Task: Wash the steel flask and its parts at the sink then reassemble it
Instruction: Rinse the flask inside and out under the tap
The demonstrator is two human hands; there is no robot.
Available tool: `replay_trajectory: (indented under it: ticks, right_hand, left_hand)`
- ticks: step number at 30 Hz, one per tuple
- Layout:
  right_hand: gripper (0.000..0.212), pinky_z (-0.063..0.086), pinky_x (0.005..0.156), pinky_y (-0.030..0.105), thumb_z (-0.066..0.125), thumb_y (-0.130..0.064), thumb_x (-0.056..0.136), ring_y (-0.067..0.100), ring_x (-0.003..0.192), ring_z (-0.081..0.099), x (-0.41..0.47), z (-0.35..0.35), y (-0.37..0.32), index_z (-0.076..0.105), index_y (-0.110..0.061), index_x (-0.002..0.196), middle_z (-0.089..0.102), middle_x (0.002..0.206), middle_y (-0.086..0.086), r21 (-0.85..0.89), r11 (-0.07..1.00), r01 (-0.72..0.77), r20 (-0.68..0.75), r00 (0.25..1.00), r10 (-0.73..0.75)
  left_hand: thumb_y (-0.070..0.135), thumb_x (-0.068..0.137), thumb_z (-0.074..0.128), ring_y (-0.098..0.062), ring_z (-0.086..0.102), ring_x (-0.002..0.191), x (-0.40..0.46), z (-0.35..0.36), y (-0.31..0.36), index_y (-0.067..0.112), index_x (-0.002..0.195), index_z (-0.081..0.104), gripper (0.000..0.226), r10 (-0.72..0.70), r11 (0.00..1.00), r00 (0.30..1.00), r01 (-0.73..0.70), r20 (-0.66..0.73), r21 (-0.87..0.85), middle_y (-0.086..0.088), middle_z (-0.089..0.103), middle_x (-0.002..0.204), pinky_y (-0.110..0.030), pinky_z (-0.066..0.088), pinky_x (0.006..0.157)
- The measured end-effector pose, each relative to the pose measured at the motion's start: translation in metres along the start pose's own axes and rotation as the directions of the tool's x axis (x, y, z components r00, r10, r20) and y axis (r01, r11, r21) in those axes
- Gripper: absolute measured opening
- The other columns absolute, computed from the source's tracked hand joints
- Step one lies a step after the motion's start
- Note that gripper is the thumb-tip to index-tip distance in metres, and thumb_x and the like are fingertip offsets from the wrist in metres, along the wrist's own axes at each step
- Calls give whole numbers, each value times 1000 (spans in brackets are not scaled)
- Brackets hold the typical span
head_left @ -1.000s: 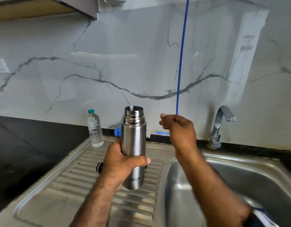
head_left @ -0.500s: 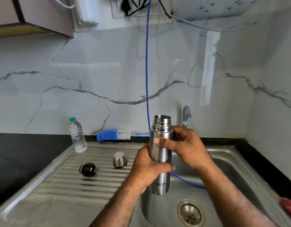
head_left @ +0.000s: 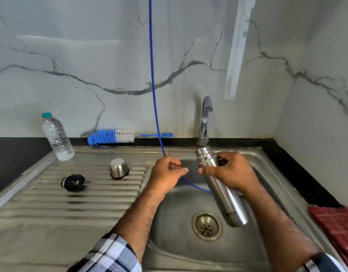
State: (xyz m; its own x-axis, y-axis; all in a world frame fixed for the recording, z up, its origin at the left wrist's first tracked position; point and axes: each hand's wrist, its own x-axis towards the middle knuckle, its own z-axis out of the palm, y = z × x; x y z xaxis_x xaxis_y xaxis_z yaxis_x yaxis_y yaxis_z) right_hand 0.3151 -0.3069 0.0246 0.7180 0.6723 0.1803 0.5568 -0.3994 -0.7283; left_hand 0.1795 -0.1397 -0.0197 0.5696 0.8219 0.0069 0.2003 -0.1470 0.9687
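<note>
Fingers [head_left: 224, 169] of the right hand [head_left: 231, 170] curl round the upper body of the open-mouthed cylindrical steel flask [head_left: 221, 186], tilted over the steel sink basin [head_left: 175, 244] right of centre, its mouth up beneath the chrome tap [head_left: 205, 116]. Left hand [head_left: 166, 173] at centre pinches the thin blue hose [head_left: 152, 79] hanging from the top edge. On the ribbed drainboard [head_left: 87, 205] at left lie the steel cup-lid [head_left: 118, 167] and black stopper [head_left: 73, 182], well apart from both hands.
</note>
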Motion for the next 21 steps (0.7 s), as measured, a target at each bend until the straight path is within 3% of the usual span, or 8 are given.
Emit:
replay_trajectory:
  ticks: [4, 8, 13, 21]
  right_hand:
    - [47, 58, 70, 32, 91, -65, 62, 10, 74, 67, 3, 8, 6, 75, -27, 85, 72, 76, -8, -256, 962, -91, 56, 992, 108]
    - [57, 53, 73, 31, 91, -64, 63, 8, 80, 61, 6, 17, 3, 74, -30, 105, 66, 86, -10, -434, 899, -65, 161, 976, 148]
    - [65, 56, 85, 36, 93, -57, 64, 13, 89, 61, 7, 30, 1, 71, -31, 119, 67, 98, -6, -534, 843, -65, 252, 940, 232]
    - [63, 59, 87, 39, 96, -54, 59, 14, 87, 64, 0, 42, 1, 73, -29, 111, 68, 93, -6, -653, 757, -37, 267, 924, 275]
  left_hand:
    - [35, 67, 88, -28, 77, 74, 12, -1, -9, 23, 80, 73, 23, 68, 997, 992, -62, -108, 54, -3, 76, 75, -37, 59, 68]
    - [29, 74, 89, -23, 76, 67, 10, -3, -9, 21, 76, 73, 18, 110, 993, 982, -100, -154, 70, -1, 75, 69, -38, 61, 67]
    - [21, 80, 88, -19, 76, 67, 6, -5, -4, 20, 76, 74, 15, 95, 994, 982, -85, -162, 71, 1, 76, 69, -36, 63, 69]
    - [25, 80, 87, -17, 76, 69, 0, -9, 1, 21, 75, 74, 15, 107, 991, 981, -93, -159, 94, 4, 76, 69, -40, 66, 73]
